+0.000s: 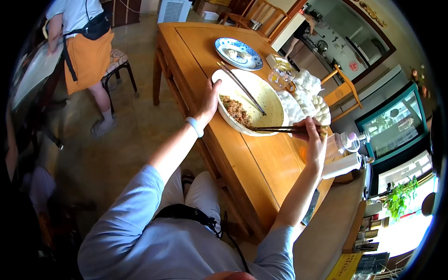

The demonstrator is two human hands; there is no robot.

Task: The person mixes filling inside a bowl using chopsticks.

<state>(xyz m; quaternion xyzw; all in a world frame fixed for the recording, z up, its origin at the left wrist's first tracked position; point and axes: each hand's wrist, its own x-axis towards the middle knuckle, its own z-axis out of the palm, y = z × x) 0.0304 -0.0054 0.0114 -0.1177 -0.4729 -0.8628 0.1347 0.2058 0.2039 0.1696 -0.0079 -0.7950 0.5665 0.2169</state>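
A large white bowl [266, 100] stands on the wooden table with brown minced filling [235, 110] at its near left side. My left hand [209, 100] grips something pale and round, perhaps a dough wrapper [218, 76], at the bowl's left rim; its far fingers are hidden. One pair of chopsticks [242, 89] leans inside the bowl, tips up over the far rim. My right hand [312, 135] is closed around a second pair of chopsticks [275, 129], which reaches across the near right rim to the filling.
A blue-patterned plate [252, 59] with dumplings lies beyond the bowl. Plastic bags [305, 100], a glass mug [281, 78], a clear bottle [340, 143] and a phone [310, 207] are on the table [242, 165]. One person [88, 51] stands at left, another [303, 29] in the kitchen.
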